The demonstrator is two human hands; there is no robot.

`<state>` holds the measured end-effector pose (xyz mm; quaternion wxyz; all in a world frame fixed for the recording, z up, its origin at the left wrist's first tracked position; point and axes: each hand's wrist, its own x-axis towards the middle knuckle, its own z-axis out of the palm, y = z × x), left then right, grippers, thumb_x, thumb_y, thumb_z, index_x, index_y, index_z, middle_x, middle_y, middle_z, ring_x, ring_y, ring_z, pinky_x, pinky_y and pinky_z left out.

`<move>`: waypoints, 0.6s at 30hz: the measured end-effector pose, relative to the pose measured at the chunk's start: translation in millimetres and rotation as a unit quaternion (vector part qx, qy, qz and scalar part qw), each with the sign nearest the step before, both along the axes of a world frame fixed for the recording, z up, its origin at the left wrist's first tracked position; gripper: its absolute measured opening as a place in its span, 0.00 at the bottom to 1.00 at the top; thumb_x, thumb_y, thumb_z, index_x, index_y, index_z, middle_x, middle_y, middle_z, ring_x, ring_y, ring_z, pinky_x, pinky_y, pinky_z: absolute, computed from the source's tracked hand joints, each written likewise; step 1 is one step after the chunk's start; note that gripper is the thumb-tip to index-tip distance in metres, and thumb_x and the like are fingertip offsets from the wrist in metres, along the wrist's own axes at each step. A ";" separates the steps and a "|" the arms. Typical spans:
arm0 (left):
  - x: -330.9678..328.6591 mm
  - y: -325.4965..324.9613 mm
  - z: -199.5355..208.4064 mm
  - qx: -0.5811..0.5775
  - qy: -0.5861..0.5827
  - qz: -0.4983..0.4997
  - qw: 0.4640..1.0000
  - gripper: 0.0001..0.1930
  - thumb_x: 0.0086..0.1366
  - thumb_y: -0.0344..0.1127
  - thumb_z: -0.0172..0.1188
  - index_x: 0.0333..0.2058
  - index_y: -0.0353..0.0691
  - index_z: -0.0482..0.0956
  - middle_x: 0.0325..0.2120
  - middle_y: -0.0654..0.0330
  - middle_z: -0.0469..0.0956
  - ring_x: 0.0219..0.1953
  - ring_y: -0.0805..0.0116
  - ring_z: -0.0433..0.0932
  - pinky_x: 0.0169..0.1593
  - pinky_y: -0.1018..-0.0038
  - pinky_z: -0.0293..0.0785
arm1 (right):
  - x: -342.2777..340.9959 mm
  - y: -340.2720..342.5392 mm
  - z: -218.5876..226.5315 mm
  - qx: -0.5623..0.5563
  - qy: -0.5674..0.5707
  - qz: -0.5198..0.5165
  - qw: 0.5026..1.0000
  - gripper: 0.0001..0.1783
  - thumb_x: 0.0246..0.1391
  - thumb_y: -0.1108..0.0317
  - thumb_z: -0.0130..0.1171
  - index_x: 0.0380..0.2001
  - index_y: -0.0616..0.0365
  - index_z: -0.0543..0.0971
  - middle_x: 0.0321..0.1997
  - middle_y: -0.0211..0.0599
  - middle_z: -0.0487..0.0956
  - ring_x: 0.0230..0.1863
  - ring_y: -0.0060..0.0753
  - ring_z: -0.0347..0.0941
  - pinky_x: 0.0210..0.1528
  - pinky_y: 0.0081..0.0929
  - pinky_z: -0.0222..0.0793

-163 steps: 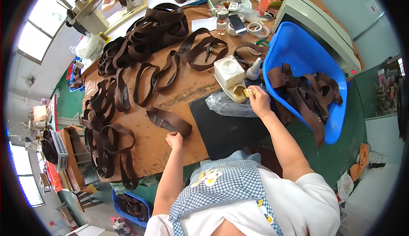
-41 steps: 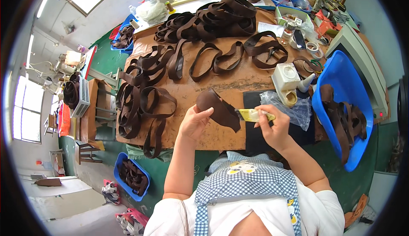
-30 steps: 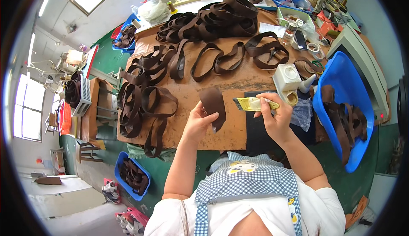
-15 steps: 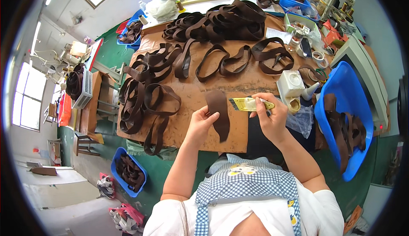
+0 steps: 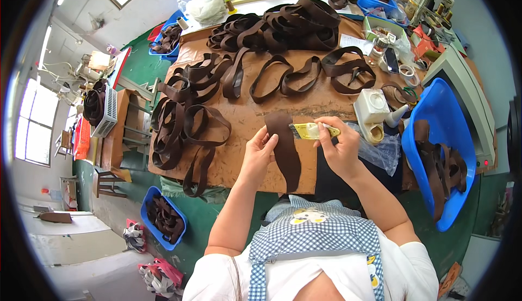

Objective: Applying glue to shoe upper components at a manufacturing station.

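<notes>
A dark brown leather strap piece (image 5: pixel 284 149) lies lengthwise on the near edge of the worktop (image 5: pixel 247 119), just in front of the person. The left hand (image 5: pixel 258 154) presses on the strap's left edge, fingers curled onto it and pinning it flat. The right hand (image 5: pixel 338 149) comes in from the right, its fingers closed round the yellow handle of a small brush (image 5: pixel 311 131) whose bristle end touches the upper part of the strap. Both forearms rise from the lower edge, elbows bent, wrists angled toward each other.

Judging by the layout, the work is well under way but not finished. Many brown strap loops (image 5: pixel 190 121) lie spread over the left and far parts of the worktop, seemingly already handled, while a blue bin (image 5: pixel 435 138) at the right holds more strap pieces, likely waiting their turn. Whether the strap in hand is coated along its whole length cannot be told.

A white lidded container (image 5: pixel 372 105) stands just right of the brush, with a clear plastic bag (image 5: pixel 380 151) near it. Another blue bin of straps (image 5: pixel 163 219) sits on the floor at near left.
</notes>
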<state>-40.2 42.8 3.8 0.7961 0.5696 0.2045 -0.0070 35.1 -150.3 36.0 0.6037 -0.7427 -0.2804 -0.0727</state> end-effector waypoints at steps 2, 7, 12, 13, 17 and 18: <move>1.6 -3.0 6.1 -0.043 -0.013 0.016 0.999 0.16 0.73 0.30 0.51 0.58 0.37 0.71 0.48 0.63 0.78 0.47 0.71 0.80 0.47 0.71 0.83 | 0.8 3.0 -0.4 -0.005 -0.005 -0.003 1.000 0.05 0.62 0.75 0.55 0.39 0.64 0.78 0.29 0.37 0.81 0.23 0.23 0.79 0.26 0.20 0.71; 5.1 6.0 -4.2 -0.134 -0.047 0.035 0.989 0.14 0.72 0.30 0.52 0.55 0.36 0.72 0.47 0.61 0.78 0.47 0.69 0.80 0.48 0.69 0.82 | -5.8 2.0 5.5 -0.042 -0.078 0.021 0.996 0.04 0.59 0.76 0.57 0.37 0.62 0.79 0.28 0.39 0.80 0.23 0.28 0.79 0.26 0.22 0.71; 10.7 16.9 -11.2 -0.148 -0.021 0.061 0.987 0.14 0.71 0.30 0.54 0.53 0.36 0.73 0.43 0.64 0.79 0.43 0.73 0.81 0.40 0.76 0.82 | -13.1 -6.3 17.4 -0.076 -0.113 0.080 0.987 0.07 0.54 0.78 0.58 0.38 0.61 0.77 0.29 0.41 0.79 0.26 0.38 0.78 0.28 0.27 0.73; 10.7 16.0 -7.9 -0.169 -0.028 0.061 0.983 0.14 0.71 0.30 0.54 0.53 0.37 0.73 0.42 0.64 0.79 0.42 0.73 0.81 0.41 0.76 0.82 | -13.8 -8.1 17.2 -0.086 -0.112 0.105 0.984 0.10 0.51 0.79 0.60 0.39 0.60 0.77 0.30 0.40 0.79 0.28 0.43 0.79 0.30 0.30 0.75; 10.7 18.9 -8.3 -0.212 -0.031 0.058 0.975 0.13 0.71 0.30 0.54 0.53 0.37 0.73 0.42 0.64 0.79 0.42 0.72 0.81 0.41 0.73 0.82 | -14.0 -13.0 14.3 -0.100 -0.154 0.146 0.972 0.11 0.50 0.81 0.59 0.39 0.62 0.78 0.30 0.42 0.80 0.28 0.40 0.79 0.30 0.29 0.74; 11.3 20.0 -8.2 -0.212 -0.021 0.060 0.975 0.13 0.71 0.30 0.54 0.53 0.37 0.73 0.43 0.63 0.79 0.42 0.72 0.81 0.41 0.73 0.82 | -13.2 -14.8 14.1 -0.110 -0.173 0.153 0.967 0.12 0.49 0.81 0.59 0.39 0.61 0.78 0.31 0.42 0.80 0.30 0.42 0.79 0.32 0.30 0.76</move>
